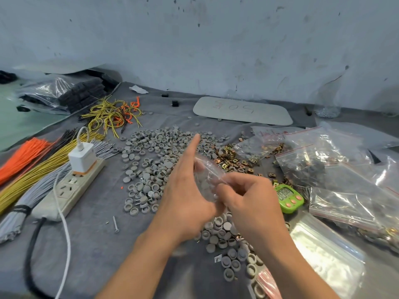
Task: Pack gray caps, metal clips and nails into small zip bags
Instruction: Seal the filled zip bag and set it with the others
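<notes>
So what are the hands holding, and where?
A zip bag: left hand holds its left side, right hand pinches its right edge.

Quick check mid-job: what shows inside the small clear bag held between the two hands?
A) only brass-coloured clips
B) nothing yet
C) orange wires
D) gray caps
D: round gray caps show through the clear small zip bag that the left hand and right hand hold between them.
</notes>
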Available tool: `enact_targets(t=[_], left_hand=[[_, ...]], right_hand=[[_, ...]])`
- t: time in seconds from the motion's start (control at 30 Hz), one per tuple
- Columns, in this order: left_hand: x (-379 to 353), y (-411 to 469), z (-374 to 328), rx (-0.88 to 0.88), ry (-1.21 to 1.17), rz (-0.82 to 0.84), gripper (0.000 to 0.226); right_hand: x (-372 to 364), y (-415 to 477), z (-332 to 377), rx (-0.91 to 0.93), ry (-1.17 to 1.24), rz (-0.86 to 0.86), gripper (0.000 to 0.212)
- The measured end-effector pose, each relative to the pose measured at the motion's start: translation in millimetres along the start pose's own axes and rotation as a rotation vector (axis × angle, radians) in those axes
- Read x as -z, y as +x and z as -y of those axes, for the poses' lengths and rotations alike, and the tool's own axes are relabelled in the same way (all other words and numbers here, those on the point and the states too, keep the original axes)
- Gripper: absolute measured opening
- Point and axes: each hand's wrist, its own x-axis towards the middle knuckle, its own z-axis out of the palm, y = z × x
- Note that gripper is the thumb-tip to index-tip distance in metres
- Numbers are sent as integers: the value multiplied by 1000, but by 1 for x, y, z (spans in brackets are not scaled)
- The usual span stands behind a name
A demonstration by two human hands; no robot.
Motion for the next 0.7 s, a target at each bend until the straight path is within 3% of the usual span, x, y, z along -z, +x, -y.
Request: enact_targets(t=[0.07,0.17,0.23,0.4,0.47,0.6,0.7], left_hand=[[9,4,3,60,-241,49,124],[20,8,6,160,-625,28,62],[22,11,7,223,-692,-16,31],[26,11,8,280,-805,-2,29],[26,13,8,321,-778,-38,30],[20,14,4,347,-688,-158,5],[17,13,5,324,-653,-169,12]], right_hand=[[7,2,-1,-41,82,-43,16],[14,4,-1,-88,288,-39,13],[16,6,-1,-121,440,-38,10],[16,8,-2,-188,585,-73,11],[17,8,-4,-203,578,-81,11],[11,11,-5,-226,554,-105,16],[7,12,-6,-207,523,-153,15]])
